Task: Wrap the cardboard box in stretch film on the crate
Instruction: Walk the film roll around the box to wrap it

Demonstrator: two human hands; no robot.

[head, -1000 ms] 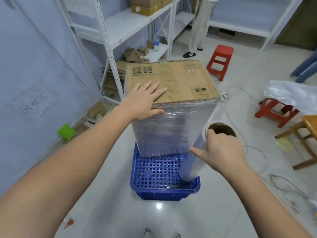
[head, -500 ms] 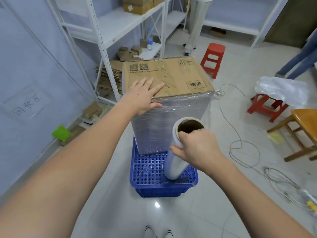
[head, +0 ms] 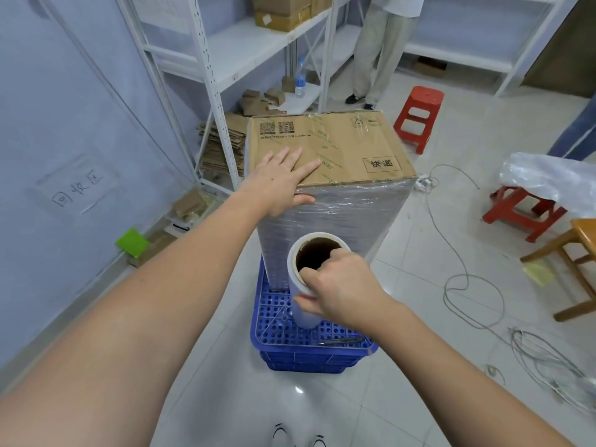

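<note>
Nearest camera, right hand (head: 338, 287) grips top of stretch film roll (head: 314, 279), fingers hooked into core, thumb outside; roll upright over blue crate (head: 309, 345). Beyond, cardboard box (head: 329, 156) stands on crate, sides already filmed, top bare. Left hand (head: 283, 179) flat on near top corner, fingers spread, thumb down side, steadying. Advice: keep film taut, roll close to box, overlap each band, press box down against pull. Obstacles judged: loose cables (head: 467, 285) on floor right, red stool (head: 419, 114) and shelving (head: 219, 75) behind limit circling room.
</note>
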